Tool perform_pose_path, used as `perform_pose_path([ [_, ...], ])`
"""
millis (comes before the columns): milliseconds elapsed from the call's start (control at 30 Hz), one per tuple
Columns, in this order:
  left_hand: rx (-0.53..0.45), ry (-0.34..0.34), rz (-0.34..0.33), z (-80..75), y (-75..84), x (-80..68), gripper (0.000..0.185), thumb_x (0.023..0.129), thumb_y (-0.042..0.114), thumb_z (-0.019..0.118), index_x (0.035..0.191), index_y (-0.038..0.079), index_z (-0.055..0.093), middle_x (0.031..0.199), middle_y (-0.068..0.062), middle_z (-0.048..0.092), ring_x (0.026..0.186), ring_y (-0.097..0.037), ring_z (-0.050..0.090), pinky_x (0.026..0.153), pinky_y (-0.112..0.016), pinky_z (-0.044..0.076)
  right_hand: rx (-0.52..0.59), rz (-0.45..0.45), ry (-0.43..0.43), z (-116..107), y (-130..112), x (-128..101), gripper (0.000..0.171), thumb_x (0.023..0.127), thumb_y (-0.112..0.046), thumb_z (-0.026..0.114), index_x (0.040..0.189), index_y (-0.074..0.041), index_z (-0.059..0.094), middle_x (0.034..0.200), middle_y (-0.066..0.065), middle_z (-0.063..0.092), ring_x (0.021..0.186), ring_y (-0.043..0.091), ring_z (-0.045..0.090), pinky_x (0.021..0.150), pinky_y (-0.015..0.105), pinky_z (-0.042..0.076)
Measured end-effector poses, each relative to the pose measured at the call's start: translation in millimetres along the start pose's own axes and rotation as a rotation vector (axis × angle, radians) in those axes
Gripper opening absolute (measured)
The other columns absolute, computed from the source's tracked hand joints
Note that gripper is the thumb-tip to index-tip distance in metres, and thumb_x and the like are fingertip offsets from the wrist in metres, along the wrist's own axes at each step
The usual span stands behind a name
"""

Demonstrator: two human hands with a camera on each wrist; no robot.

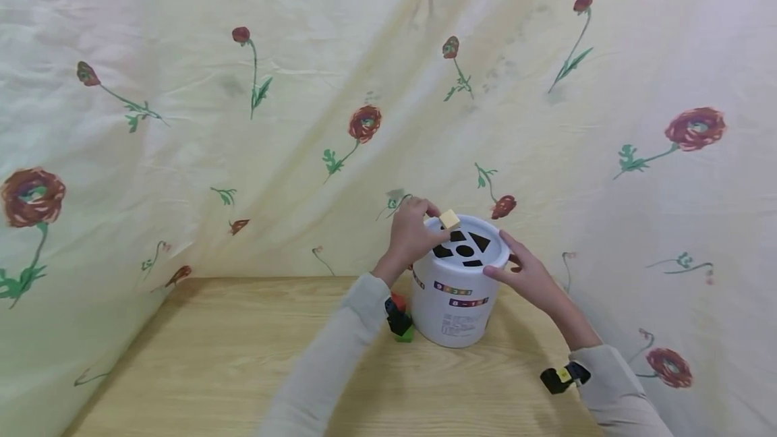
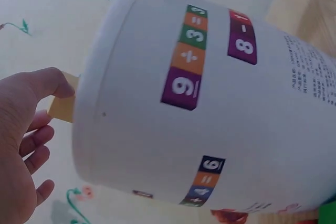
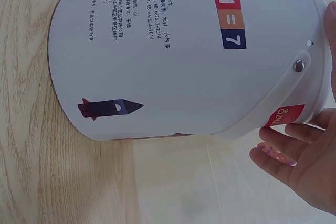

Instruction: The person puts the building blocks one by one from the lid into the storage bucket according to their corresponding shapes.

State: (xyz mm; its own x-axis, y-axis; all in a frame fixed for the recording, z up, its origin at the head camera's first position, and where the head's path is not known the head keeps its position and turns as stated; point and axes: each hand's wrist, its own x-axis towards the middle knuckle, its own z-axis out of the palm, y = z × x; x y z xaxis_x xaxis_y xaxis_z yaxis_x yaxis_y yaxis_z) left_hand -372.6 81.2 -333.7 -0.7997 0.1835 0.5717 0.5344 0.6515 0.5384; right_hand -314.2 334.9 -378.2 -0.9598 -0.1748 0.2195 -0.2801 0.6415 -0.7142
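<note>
Left hand (image 1: 410, 235) pinches a block (image 1: 450, 219) over the bucket (image 1: 461, 302) lid, not yet dropped in; right hand (image 1: 529, 276), fingers relaxed, steadies the rim. Blocks (image 1: 400, 321) wait on the worktop (image 1: 212, 356).

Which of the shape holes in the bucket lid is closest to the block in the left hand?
The far-left hole, right beside the tan block that the left hand pinches; the triangle, round and other holes lie farther right or nearer the camera.

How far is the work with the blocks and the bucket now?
Done: cannot tell, the white bucket hides its inside. In hand: the left hand pinches a pale square block over the lid holes, while the right hand steadies the rim. Left: coloured blocks lie on the table beside the bucket.
</note>
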Motion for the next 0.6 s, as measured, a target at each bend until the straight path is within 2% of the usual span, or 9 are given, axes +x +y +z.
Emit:
perform_pose_path([
  [100,-0.018,-0.010,-0.014,7.9,-0.1,-0.5,0.031,0.082,0.031,0.081,0.105,0.014,0.069,0.111,-0.001,0.065,0.112,-0.020,0.057,0.097,-0.036,0.052,0.003,0.000,-0.002,0,0,0,0.097,0.097,-0.042,0.069,0.164,-0.008,0.007,0.165,0.027,0.021,0.144,0.056,0.032,0.110,0.073,0.031],
  [233,0.003,-0.012,-0.022,17.7,-0.8,-0.7,0.031,0.085,0.033,0.080,0.107,0.015,0.067,0.111,-0.001,0.064,0.115,-0.019,0.059,0.105,-0.037,0.050,0.002,0.002,0.000,0,0,0,0.097,0.097,-0.042,0.069,0.164,-0.009,0.007,0.166,0.027,0.020,0.144,0.057,0.032,0.109,0.073,0.031],
  [333,0.039,-0.008,-0.020,23.8,-1.4,-1.8,0.033,0.086,0.035,0.080,0.109,0.016,0.067,0.111,-0.001,0.064,0.111,-0.018,0.059,0.103,-0.037,0.050,-0.002,0.011,0.000,1,1,0,0.098,0.096,-0.044,0.069,0.165,-0.011,0.007,0.166,0.026,0.020,0.144,0.056,0.031,0.110,0.072,0.031],
  [467,0.086,-0.013,-0.015,29.7,-2.6,-3.5,0.035,0.086,0.037,0.079,0.112,0.017,0.067,0.115,-0.001,0.063,0.108,-0.019,0.055,0.094,-0.037,0.048,-0.003,0.023,0.000,2,1,0,0.098,0.096,-0.045,0.069,0.165,-0.012,0.007,0.167,0.025,0.020,0.145,0.056,0.031,0.111,0.072,0.031],
  [600,0.136,-0.015,-0.004,32.6,-3.4,-2.7,0.036,0.088,0.039,0.077,0.116,0.020,0.066,0.124,-0.001,0.059,0.126,-0.023,0.049,0.103,-0.041,0.043,-0.002,0.029,0.004,1,0,0,0.098,0.095,-0.045,0.069,0.165,-0.012,0.007,0.167,0.025,0.020,0.145,0.056,0.031,0.111,0.072,0.031],
])
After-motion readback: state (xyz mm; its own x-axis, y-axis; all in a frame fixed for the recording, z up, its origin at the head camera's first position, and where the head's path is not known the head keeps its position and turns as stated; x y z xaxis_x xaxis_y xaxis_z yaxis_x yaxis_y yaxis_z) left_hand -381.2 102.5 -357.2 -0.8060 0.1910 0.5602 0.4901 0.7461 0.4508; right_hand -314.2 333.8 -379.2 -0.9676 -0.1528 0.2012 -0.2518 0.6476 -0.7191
